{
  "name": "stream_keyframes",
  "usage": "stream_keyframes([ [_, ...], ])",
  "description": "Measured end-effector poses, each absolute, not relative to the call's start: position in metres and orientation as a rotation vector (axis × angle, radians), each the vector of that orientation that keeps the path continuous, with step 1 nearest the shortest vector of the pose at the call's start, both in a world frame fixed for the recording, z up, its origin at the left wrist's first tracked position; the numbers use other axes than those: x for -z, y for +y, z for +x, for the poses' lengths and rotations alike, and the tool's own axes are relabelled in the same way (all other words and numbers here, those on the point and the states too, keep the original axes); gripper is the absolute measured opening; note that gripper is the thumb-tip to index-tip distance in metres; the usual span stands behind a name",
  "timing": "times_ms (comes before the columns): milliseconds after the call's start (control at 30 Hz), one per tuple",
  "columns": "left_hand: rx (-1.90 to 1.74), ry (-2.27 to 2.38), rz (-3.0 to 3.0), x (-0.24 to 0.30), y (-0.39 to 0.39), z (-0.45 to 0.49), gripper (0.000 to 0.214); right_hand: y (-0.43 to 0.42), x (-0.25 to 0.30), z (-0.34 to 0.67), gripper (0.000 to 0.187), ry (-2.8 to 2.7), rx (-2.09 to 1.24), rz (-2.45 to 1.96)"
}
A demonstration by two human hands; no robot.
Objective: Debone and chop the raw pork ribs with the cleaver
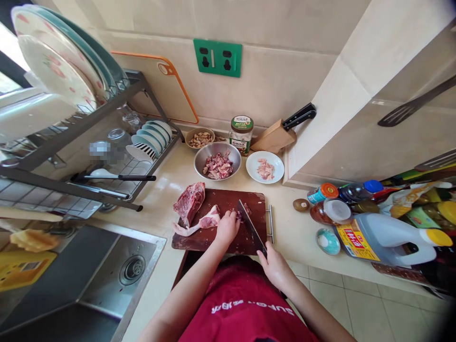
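A dark brown cutting board (254, 197) lies on the counter in front of me. My right hand (276, 265) is closed round the handle of a kitchen knife (252, 229), its blade slanting across the board. Just left of the blade, the curled fingers of my left hand (228, 228) press on a piece of raw meat (238, 215), which they partly cover. Small scraps lie beyond the blade. Left of that hand is a leg-like piece of meat (209, 218) with a pale, thin end. A larger raw chunk (189, 202) rests at the board's left edge.
Behind the board stand a metal bowl of cut meat (218, 164), a white plate (252, 166) with pale pieces, a jar (241, 135), and a knife block (272, 137). A sink (117, 275) and dish rack (142, 95) are left. Bottles and a jug (388, 232) crowd the right.
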State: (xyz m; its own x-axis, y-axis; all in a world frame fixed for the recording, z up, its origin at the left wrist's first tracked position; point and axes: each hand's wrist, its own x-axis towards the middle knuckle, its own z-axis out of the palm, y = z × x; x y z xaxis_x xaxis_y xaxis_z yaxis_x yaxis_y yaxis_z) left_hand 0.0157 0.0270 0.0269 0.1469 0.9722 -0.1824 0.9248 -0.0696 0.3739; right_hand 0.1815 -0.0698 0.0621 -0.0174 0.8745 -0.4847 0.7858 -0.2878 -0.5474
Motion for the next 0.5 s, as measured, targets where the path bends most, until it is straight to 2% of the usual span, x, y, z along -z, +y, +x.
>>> stream_keyframes([
  [233,-0.129,1.829,1.967,-0.031,0.046,0.023,0.018,-0.032,-0.067,0.164,0.018,-1.935,-1.118,-2.191],
  [500,-0.009,1.533,2.099,-0.045,0.041,-0.003,0.021,-0.083,-0.063,0.214,0.022,-1.755,-1.321,-2.012],
])
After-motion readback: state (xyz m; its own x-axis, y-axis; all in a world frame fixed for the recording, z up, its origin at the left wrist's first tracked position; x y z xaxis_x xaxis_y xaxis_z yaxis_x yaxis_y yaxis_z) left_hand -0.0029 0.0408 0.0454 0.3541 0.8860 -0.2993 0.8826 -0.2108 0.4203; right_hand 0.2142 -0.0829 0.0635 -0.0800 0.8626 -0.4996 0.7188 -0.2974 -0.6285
